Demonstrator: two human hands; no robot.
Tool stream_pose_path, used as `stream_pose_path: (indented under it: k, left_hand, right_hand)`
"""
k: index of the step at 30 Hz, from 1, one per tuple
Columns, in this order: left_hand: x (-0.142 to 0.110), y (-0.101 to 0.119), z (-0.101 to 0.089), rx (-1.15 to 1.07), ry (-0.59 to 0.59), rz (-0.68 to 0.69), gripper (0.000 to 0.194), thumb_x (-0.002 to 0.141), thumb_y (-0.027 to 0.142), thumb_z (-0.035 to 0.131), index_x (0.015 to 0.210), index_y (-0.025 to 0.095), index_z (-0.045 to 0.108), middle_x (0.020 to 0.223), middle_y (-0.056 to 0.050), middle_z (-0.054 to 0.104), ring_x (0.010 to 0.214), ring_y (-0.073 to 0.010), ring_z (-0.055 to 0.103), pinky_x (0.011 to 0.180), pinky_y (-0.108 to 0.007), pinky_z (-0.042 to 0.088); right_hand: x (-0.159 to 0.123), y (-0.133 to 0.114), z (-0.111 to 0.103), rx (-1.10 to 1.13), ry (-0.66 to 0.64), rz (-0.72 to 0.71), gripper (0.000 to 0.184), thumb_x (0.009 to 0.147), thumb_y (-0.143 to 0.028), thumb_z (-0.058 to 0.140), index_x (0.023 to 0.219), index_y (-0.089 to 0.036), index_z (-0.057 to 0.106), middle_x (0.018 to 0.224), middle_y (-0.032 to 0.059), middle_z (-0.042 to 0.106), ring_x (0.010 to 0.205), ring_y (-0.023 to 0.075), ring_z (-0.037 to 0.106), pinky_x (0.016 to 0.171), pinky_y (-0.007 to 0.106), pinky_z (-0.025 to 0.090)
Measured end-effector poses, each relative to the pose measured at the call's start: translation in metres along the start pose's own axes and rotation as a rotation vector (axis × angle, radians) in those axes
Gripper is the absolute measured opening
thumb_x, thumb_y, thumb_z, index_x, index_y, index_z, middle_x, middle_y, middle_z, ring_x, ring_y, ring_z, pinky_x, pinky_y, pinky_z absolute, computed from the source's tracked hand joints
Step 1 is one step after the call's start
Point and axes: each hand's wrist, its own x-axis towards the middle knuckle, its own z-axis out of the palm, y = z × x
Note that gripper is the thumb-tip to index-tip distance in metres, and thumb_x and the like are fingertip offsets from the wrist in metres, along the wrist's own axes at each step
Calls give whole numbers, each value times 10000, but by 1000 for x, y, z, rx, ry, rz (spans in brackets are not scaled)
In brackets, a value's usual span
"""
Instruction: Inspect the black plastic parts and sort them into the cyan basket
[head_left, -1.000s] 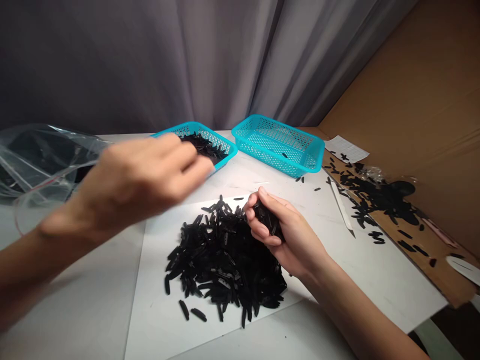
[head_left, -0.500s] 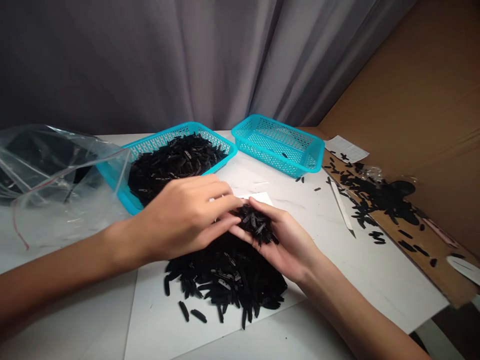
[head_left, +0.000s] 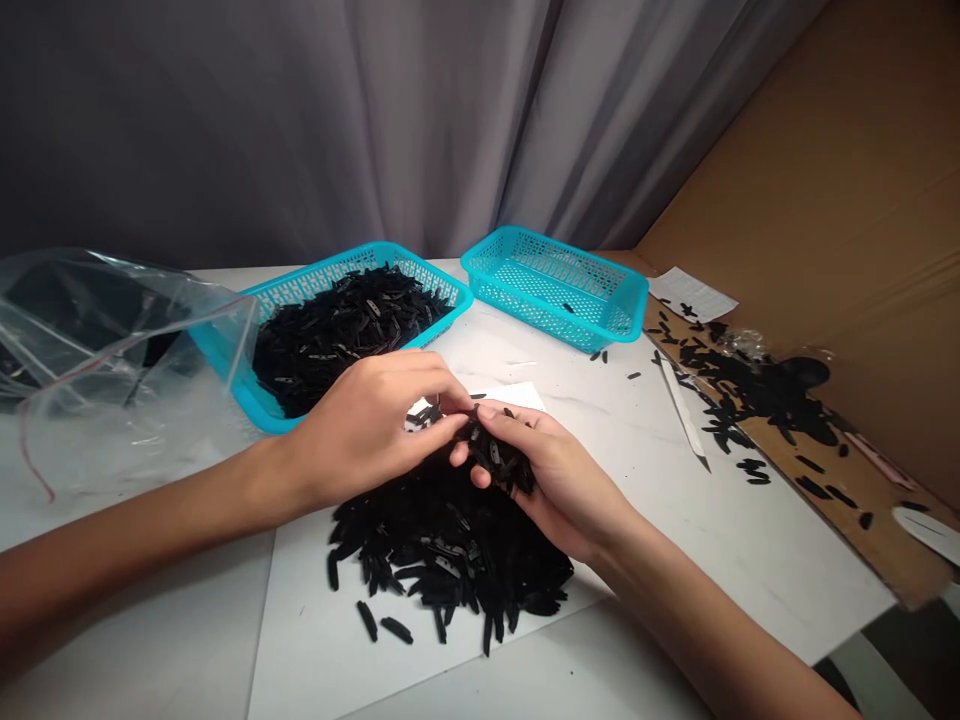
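My right hand is cupped palm up around a handful of small black elongated pieces, its thumb pressing on top. My left hand reaches in from the left, thumb and index finger pinched at one black piece at the edge of the handful. Below both hands, a large pile of the same black pieces lies on a white sheet. A few have strayed toward the sheet's front. Some pieces show behind the left fingers, partly hidden.
A blue basket full of black pieces stands behind my left hand. Right of it, another blue basket holds one visible piece. A clear plastic bag lies left. A white pen-like tool and scattered pieces lie right, near a cardboard sheet.
My right fingers have curled in and the thumb has closed over the handful. My left fingers have drawn back slightly left and now pinch at the handful's edge.
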Motion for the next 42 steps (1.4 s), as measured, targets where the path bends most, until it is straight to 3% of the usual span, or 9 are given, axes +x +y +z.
stream_pose_path:
  k: [6,11,16,20,25,30,42]
  left_hand:
    - [-3,1,1,67,-1,25,109,910,148,654,963,160,749,897,-20,739,843,-166,659,770,-296,503]
    - [0,3,-1,19,107,-9,57,879,157,702,915,170,745,864,11,767,783,-121,686,714,-233,510]
    - [0,6,-3,-50,136,31,74,894,111,698,888,172,739,798,33,766,703,-82,686,691,-187,519]
    - [-1,9,-4,-65,142,63,75,883,96,710,858,162,735,802,23,762,715,-81,692,703,-179,522]
    - [0,13,-6,-132,142,-78,74,818,167,796,858,172,734,781,48,757,668,-72,691,669,-151,535]
    - [6,13,-13,-237,75,-262,48,839,226,774,790,227,779,763,65,775,690,-87,703,659,-161,549]
    - [8,17,-19,-183,114,-228,72,830,198,764,848,257,802,817,39,793,708,-142,706,618,-222,541]
  right_hand:
    - [0,0,-2,-76,-41,-23,272,988,-312,607,788,-132,652,707,10,614,535,45,472,547,162,359]
    - [0,-3,-2,-96,-27,-108,207,987,-275,603,891,-129,715,771,34,631,590,70,465,526,176,344]
    - [-1,-6,0,-126,-26,-125,244,995,-297,596,885,-128,733,768,33,625,590,73,432,495,182,325]
    - [-1,-4,-2,-230,-3,-189,223,927,-354,701,873,-139,724,804,31,635,628,85,462,487,191,333]
    - [-1,-2,-5,-337,57,-259,215,909,-372,721,896,-158,706,761,2,615,610,83,462,486,199,339]
    - [-3,-5,-7,-287,59,-278,192,902,-344,729,886,-153,712,826,37,663,629,87,474,476,197,319]
    - [-4,-9,-5,-164,61,-279,122,849,-282,776,855,-162,757,777,36,652,606,87,463,453,198,271]
